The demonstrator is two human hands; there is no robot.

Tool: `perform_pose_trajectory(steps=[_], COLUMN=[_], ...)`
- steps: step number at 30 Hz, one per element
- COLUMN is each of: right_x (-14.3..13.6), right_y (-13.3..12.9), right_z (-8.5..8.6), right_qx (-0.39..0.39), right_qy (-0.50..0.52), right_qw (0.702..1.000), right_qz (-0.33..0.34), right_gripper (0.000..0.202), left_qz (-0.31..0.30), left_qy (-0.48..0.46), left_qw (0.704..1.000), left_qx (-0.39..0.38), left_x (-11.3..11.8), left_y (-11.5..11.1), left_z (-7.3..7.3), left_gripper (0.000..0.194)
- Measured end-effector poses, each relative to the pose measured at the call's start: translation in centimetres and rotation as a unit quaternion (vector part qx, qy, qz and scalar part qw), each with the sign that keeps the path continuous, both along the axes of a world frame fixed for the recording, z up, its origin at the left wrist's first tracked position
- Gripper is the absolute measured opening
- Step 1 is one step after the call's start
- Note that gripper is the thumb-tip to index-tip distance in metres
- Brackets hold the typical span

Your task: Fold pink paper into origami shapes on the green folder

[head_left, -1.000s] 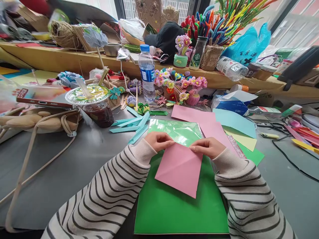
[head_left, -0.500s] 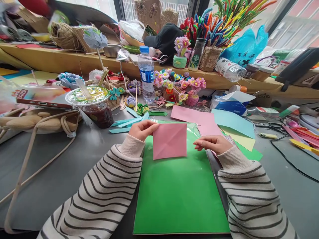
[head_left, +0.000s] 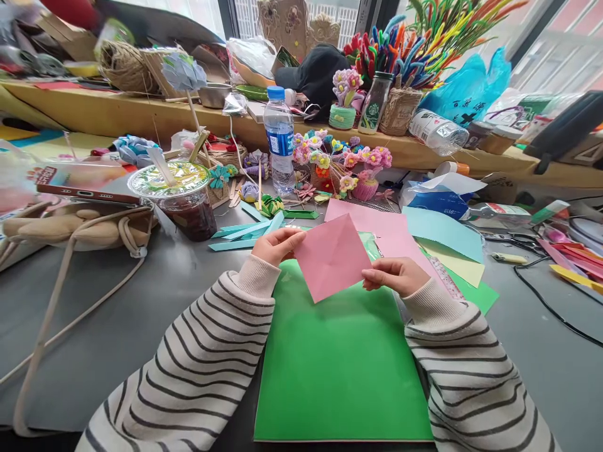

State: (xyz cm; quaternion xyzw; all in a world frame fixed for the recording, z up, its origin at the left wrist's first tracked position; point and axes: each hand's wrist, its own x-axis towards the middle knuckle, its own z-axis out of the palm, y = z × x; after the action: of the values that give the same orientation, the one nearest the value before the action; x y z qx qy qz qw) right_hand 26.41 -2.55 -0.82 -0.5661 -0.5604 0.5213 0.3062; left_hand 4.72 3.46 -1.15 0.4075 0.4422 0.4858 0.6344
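My left fingers [head_left: 293, 239] and right fingers [head_left: 373, 275] pinch opposite corners of the pink square [head_left: 332, 258]. I should grip lightly to avoid crumpling it.

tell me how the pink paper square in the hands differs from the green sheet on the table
The pink square is held up between the left hand and right hand; the green sheet lies on the table. The pink square is much smaller than the green sheet. Both are plain-coloured and four-sided.
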Motion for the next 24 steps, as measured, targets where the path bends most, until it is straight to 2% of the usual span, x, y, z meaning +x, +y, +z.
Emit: perform_pose_trajectory(steps=[3, 7, 10, 13, 15, 18, 20, 24], right_x=[0.0, -0.1, 0.0, 0.2, 0.1, -0.5, -1.0, -2.1], right_y=[0.1, 0.0, 0.1, 0.2, 0.2, 0.0, -0.3, -0.4], right_z=[0.2, 0.4, 0.3, 0.2, 0.3, 0.6, 0.7, 0.3], right_qx=[0.011, 0.071, 0.095, 0.109, 0.117, 0.130, 0.141, 0.145], right_qy=[-0.004, -0.006, 0.009, 0.019, 0.014, 0.014, 0.025, 0.071], right_qw=[1.000, 0.996, 0.992, 0.990, 0.991, 0.990, 0.988, 0.986], right_qz=[0.011, -0.044, -0.079, -0.085, -0.067, -0.055, -0.061, -0.049], right_gripper=[0.025, 0.025, 0.027, 0.027, 0.027, 0.026, 0.025, 0.028], left_qz=[-0.012, -0.062, -0.074, -0.065, -0.062, -0.109, -0.137, -0.179], left_qy=[0.034, 0.054, 0.071, 0.162, 0.229, 0.277, 0.272, 0.248], left_qw=[0.999, 0.996, 0.995, 0.980, 0.950, 0.901, 0.891, 0.897], left_qx=[-0.003, -0.019, -0.013, 0.098, 0.202, 0.314, 0.337, 0.321], left_x=[0.2, 0.4, 0.2, 0.0, 0.2, 1.1, 1.8, 2.8], left_y=[-0.3, -0.6, -0.5, -0.4, -0.6, -1.4, -2.2, -3.3], left_z=[0.1, -0.1, -0.4, -0.7, -0.9, -1.2, -1.5, -1.8], left_gripper=[0.029, 0.028, 0.032, 0.041, 0.051, 0.071, 0.084, 0.099])
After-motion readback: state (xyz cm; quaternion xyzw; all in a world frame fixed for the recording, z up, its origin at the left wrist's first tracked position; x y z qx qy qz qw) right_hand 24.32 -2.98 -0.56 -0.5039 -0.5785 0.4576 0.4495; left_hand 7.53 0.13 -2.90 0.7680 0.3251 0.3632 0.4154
